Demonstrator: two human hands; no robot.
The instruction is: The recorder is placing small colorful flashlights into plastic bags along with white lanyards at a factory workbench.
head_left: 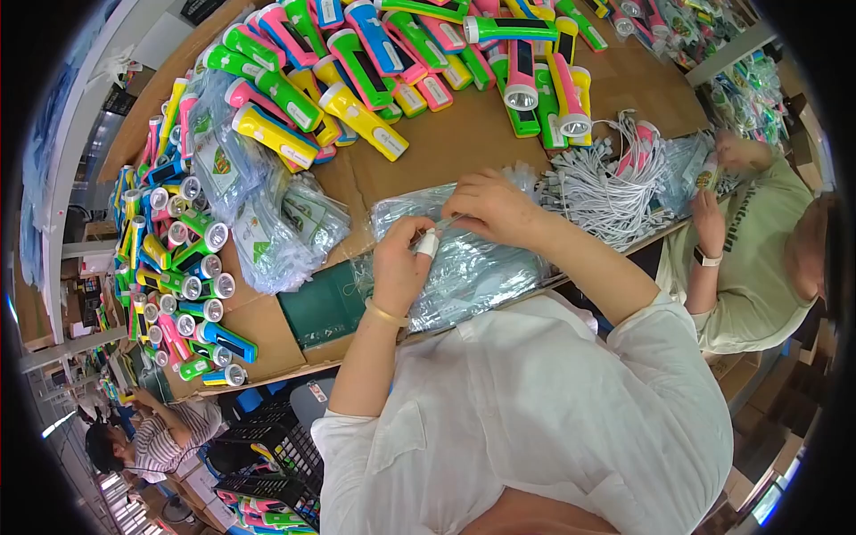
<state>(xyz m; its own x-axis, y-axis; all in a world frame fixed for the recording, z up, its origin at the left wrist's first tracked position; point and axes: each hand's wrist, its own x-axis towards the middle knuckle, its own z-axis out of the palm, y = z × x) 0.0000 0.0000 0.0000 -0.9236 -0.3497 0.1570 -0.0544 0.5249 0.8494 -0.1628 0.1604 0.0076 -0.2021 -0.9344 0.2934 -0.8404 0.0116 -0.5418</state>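
Observation:
Clear plastic bags [481, 281] lie in a flat, shiny stack at the table's near edge, under both hands. My left hand [399, 267] is closed in a pinch above the stack, with a white wrap [429, 243] around one digit. Close beside it, my right hand [490, 209] also pinches, its fingertips nearly meeting the left ones. A thin, see-through sliver shows between the fingertips, too small to name. To the right of the bags sits a heap of white cables [611, 192].
Colourful flashlights [366, 120] pile up at the back; more stand at the left [214, 236]. Printed plastic packets [276, 236] lie left of my hands, near a dark green patch [316, 308]. A co-worker [749, 241] handles packets at right; another person [160, 437] is at lower left, near black crates [276, 459].

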